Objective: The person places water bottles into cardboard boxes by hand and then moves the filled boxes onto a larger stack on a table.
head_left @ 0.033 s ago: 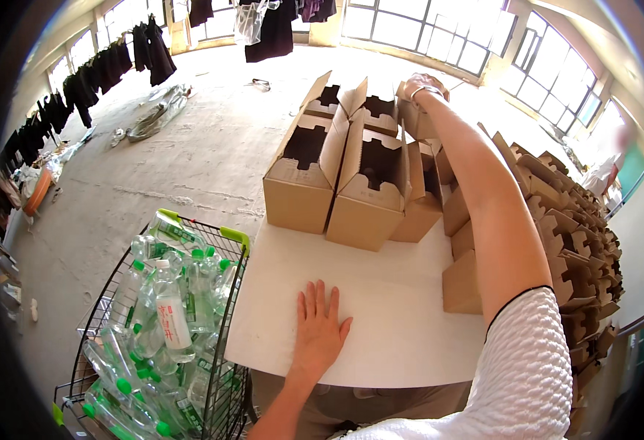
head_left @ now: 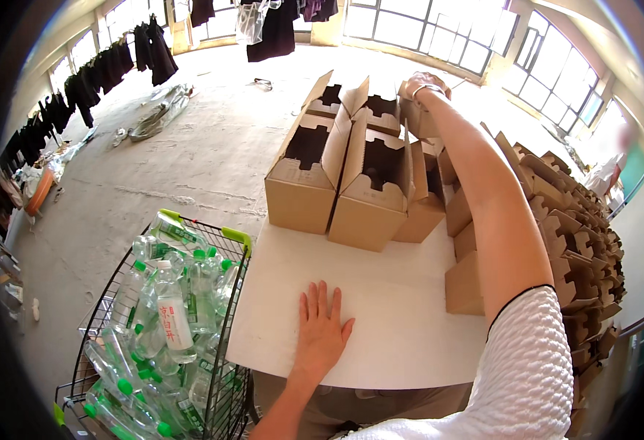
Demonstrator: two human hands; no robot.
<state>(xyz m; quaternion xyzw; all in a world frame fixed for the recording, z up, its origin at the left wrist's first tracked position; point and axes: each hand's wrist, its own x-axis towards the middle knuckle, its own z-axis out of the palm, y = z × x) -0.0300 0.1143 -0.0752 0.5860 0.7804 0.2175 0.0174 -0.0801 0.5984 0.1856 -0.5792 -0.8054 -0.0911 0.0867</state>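
My left hand (head_left: 320,341) lies flat on the white tabletop (head_left: 381,337), fingers stretched out and holding nothing. My right arm reaches across to the far end of the table. There my right hand (head_left: 426,85) is closed over the top edge of a cardboard box (head_left: 419,121); its fingertips are partly hidden. Nearer to me, two larger brown boxes with raised flaps, a left one (head_left: 300,202) and a middle one (head_left: 366,220), stand side by side, their tops open and insides dark. To their right leans a narrower open box (head_left: 421,213).
At my left stands a black wire cart (head_left: 223,352) with green corners, heaped with clear green-capped bottles (head_left: 201,293). Along the right, many open cartons (head_left: 571,242) are stacked; a single carton (head_left: 465,286) sits at the table's right edge. A person (head_left: 608,172) is at the far right.
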